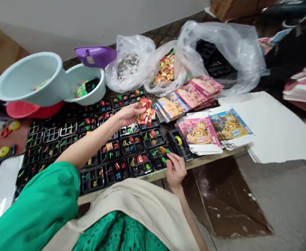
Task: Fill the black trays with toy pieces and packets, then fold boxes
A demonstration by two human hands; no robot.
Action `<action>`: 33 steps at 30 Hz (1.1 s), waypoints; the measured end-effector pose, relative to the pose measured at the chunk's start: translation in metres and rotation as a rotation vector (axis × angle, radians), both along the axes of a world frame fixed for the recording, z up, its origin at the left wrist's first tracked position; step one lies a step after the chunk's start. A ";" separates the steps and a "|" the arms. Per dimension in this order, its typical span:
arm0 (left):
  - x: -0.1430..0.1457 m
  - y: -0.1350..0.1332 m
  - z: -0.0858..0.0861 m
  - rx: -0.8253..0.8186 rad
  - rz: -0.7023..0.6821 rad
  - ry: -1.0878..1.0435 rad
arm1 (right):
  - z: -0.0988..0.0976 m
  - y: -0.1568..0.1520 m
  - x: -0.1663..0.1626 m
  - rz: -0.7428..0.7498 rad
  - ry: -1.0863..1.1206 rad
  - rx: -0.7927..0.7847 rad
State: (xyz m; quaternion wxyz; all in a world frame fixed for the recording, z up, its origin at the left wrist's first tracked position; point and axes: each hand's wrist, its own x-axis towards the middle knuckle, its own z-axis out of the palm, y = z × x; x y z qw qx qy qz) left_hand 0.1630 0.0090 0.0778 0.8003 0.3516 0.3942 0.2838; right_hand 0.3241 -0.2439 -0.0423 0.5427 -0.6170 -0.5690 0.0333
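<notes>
My left hand is raised over the black compartment trays and is closed on a bunch of small red and yellow packets. My right hand rests at the table's front edge, its fingertips pinched on a small orange packet at the nearest right tray. The trays cover the table in rows and hold small coloured toy pieces. A black tape dispenser sits just right of my right hand.
Two pale basins and a purple scoop stand at the back left. Clear plastic bags hold packets and black trays. Pink and blue printed cards and white sheets lie to the right.
</notes>
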 end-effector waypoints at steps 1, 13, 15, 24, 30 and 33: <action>-0.016 -0.032 -0.002 -0.032 -0.014 0.003 | 0.010 0.004 -0.006 0.007 0.040 -0.001; -0.109 -0.225 -0.047 -0.249 0.745 -0.122 | 0.064 0.064 -0.176 0.586 0.245 -0.405; -0.124 -0.230 -0.050 -0.195 0.887 -0.103 | 0.060 0.065 -0.204 0.601 0.226 -0.374; -0.233 -0.225 -0.063 -0.180 0.754 -0.139 | 0.064 0.097 -0.272 0.862 0.348 -0.654; -0.280 -0.229 -0.074 -0.232 0.747 -0.172 | 0.065 0.118 -0.300 1.017 0.513 -0.904; -0.295 -0.231 -0.076 -0.233 0.758 -0.171 | 0.062 0.114 -0.314 1.036 0.461 -0.939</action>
